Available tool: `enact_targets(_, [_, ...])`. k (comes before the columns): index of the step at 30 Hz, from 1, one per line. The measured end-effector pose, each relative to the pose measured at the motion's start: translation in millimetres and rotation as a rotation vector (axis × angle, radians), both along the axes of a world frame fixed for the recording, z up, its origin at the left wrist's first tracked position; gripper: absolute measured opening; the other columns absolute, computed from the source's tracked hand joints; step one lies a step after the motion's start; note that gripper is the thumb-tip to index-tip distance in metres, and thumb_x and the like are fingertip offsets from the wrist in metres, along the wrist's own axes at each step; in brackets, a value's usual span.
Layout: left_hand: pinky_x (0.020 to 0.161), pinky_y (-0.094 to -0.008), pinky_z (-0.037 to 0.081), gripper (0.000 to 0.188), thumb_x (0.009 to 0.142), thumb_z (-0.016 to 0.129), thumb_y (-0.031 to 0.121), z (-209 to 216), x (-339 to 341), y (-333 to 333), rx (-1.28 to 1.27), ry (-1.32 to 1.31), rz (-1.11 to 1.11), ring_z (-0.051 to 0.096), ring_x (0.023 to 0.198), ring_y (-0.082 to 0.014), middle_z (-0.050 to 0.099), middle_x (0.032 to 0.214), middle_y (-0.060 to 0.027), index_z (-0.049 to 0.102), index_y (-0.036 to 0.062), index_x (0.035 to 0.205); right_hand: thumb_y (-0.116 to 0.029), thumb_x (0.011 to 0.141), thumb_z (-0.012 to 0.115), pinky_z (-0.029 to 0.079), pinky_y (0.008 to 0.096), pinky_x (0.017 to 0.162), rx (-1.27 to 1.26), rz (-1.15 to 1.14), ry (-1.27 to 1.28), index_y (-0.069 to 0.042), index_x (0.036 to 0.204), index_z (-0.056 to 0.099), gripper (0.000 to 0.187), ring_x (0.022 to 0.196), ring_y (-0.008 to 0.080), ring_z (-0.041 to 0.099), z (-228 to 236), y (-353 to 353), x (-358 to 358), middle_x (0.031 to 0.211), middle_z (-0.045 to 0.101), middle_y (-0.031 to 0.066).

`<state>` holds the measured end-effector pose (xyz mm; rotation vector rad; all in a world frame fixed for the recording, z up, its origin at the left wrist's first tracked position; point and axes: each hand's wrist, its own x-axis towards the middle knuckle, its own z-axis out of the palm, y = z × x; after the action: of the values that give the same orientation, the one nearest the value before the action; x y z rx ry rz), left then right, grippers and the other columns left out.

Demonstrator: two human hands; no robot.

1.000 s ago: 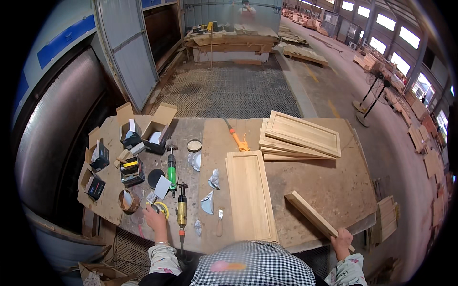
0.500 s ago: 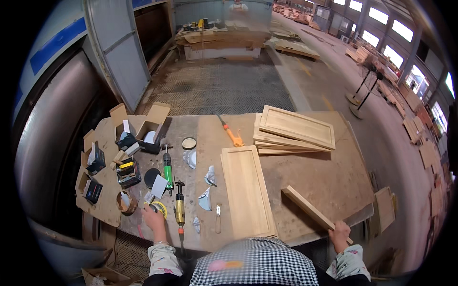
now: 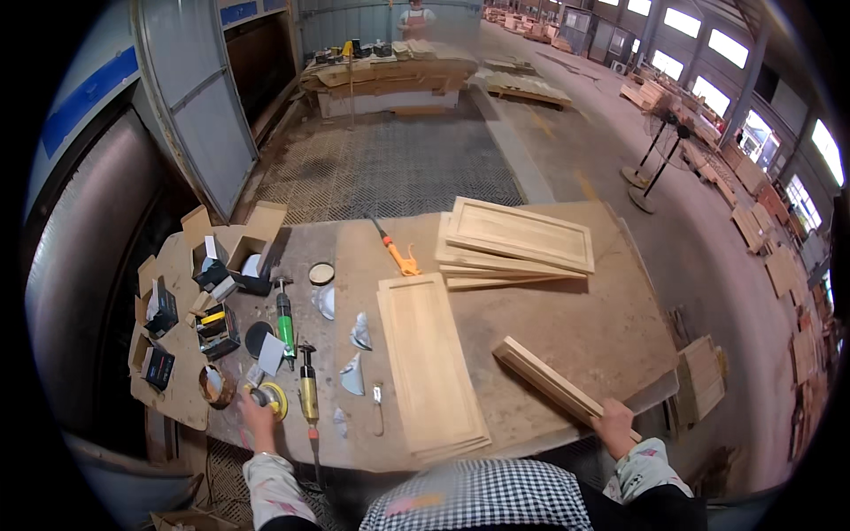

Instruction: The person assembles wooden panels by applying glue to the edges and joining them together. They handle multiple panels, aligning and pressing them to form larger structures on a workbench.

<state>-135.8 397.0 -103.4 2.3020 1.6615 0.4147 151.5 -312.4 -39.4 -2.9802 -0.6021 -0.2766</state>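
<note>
At the table's near left, my left hand (image 3: 258, 419) is closed around the grey body of a round sander (image 3: 279, 400) with a yellow rim; its fingers are partly hidden. My right hand (image 3: 613, 421) grips the near end of a framed wooden panel (image 3: 553, 382), which is tilted up on its long edge at the table's right. Between my hands lies a stack of flat wooden panels (image 3: 427, 354). Just right of the sander are a yellow air tool (image 3: 308, 394) and a green air tool (image 3: 284, 323).
More panels (image 3: 522, 237) are stacked at the far right. An orange air gun (image 3: 405, 261), folded abrasive sheets (image 3: 352, 376) and a brush (image 3: 378, 411) lie mid-table. Opened boxes (image 3: 212, 265) crowd the left. Beyond, a person (image 3: 414, 22) stands behind another bench; fans (image 3: 660, 168) stand right.
The whole view has shifted, so the table appears further left and slightly lower. The panel in my right hand has turned, showing more of its recessed face. My left hand stays at the sander.
</note>
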Motion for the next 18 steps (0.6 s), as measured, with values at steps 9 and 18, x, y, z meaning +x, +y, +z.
enact_targets(9, [0.098,-0.0422,0.043,0.088,0.061,0.071,-0.001,99.3,-3.2,-225.8,-0.182,-0.299,0.183,0.053,0.115,-0.0382,0.050,0.125,-0.0194,0.040,0.0083,0.143,-0.032,0.070,0.080,0.052,0.0459,0.071,0.017,-0.047,0.316,-0.007,0.094,0.062,0.039,0.079,0.0354,0.067,20.4,-3.1,16.8,0.084,0.068,0.0160])
enact_targets(18, [0.083,-0.0413,0.050,0.067,0.060,0.080,0.014,161.9,114.4,-481.0,-0.164,-0.231,-0.510,0.060,0.097,-0.0350,0.058,0.107,-0.0152,0.058,0.0079,0.122,-0.019,0.071,0.072,0.052,0.0478,0.068,0.166,0.095,0.332,-0.008,0.091,0.063,0.025,0.073,0.0381,0.067,16.4,-103.8,36.9,0.077,0.067,0.0179])
